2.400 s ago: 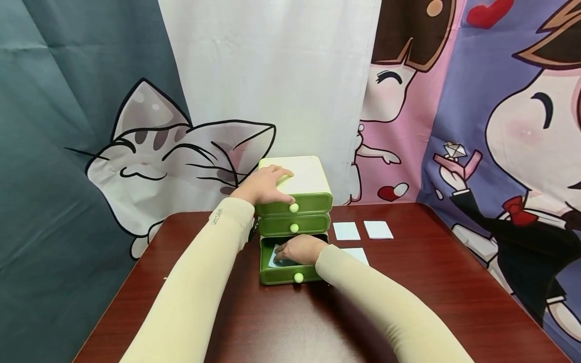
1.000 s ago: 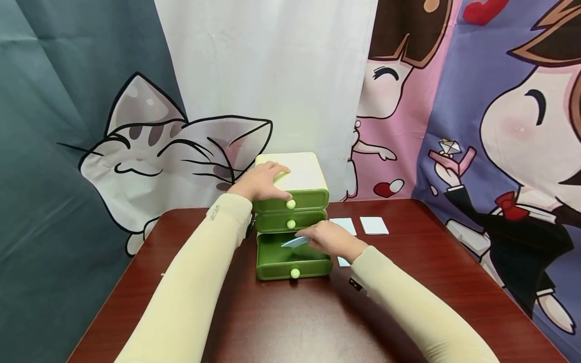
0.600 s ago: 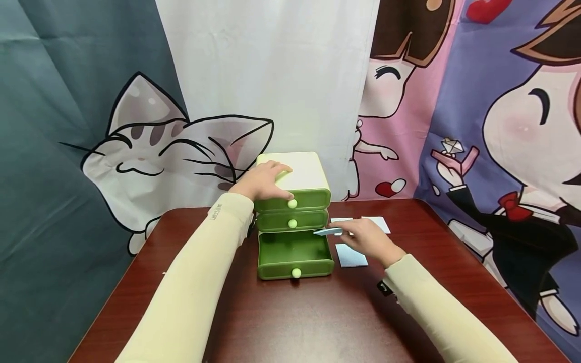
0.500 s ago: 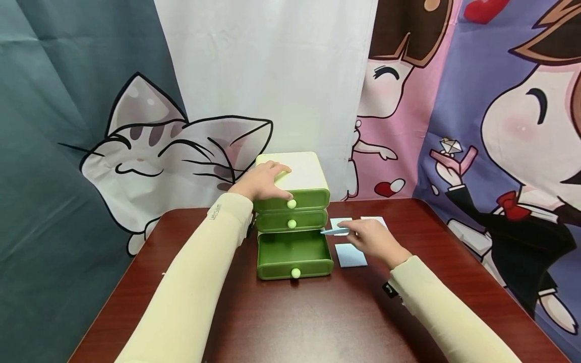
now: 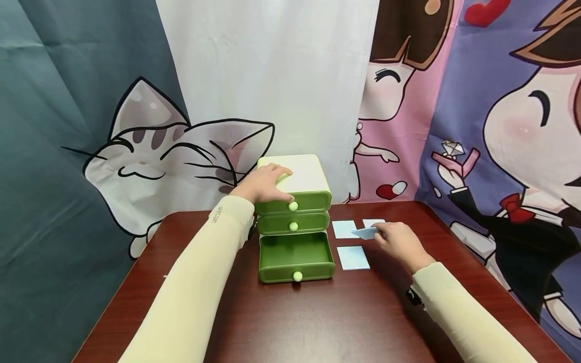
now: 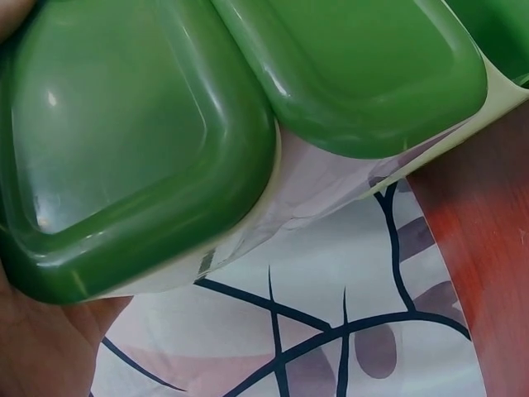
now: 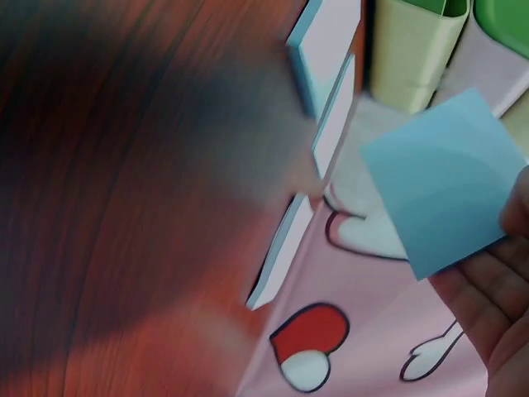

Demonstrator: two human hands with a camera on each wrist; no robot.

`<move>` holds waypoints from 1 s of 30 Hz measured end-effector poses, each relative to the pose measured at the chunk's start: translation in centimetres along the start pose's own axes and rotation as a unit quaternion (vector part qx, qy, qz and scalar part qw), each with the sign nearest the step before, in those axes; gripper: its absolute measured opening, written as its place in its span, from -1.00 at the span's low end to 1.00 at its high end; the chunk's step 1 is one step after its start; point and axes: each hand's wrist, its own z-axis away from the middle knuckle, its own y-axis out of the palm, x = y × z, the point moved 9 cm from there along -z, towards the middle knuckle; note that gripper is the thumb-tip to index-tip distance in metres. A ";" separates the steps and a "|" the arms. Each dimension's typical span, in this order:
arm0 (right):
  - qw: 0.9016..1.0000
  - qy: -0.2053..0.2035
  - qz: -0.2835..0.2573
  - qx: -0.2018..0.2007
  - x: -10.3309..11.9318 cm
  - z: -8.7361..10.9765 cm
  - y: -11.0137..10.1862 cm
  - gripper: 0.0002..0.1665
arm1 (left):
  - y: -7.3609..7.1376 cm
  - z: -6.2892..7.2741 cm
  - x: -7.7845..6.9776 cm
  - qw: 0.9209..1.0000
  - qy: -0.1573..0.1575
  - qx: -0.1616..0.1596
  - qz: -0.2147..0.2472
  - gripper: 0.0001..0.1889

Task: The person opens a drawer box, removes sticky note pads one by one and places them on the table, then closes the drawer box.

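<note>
A small drawer unit (image 5: 305, 174) with a cream body and green drawers stands at the back of the table. My left hand (image 5: 263, 184) grips its top left corner, thumb on the front near the top knob, fingers over the top. The bottom drawer (image 5: 279, 275) is pulled out and nothing shows inside; the upper two are in. My right hand (image 5: 401, 244) pinches a square light blue sticky note pad (image 7: 446, 186) by one edge, thumb on one face and fingers behind. It holds the pad in the air right of the unit, above the pads on the table.
Several similar pads lie right of the drawer unit: a front one (image 5: 353, 258), one behind it (image 5: 343, 229) and a partly covered far right one (image 5: 369, 222). The reddish-brown table (image 5: 290, 322) ends at a cartoon-printed curtain (image 5: 281, 80).
My right hand has lifted the light blue sticky note pad out of the bottom drawer and carried it right, over the pads on the table. My left hand has stayed on the drawer unit.
</note>
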 end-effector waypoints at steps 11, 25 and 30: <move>0.993 -0.024 0.115 0.008 -2.1 1.6 0.1 -0.78 | 0.0 -0.1 0.0 1.000 -0.005 0.000 -0.001 -0.08; 0.985 -0.101 0.117 0.071 -0.3 4.6 2.4 -0.82 | 0.1 -0.2 0.2 1.000 -0.003 -0.005 -0.005 -0.07; 0.980 -0.131 0.112 0.104 0.2 5.7 3.4 -0.84 | 0.3 -0.2 0.2 1.000 -0.003 -0.004 -0.002 -0.07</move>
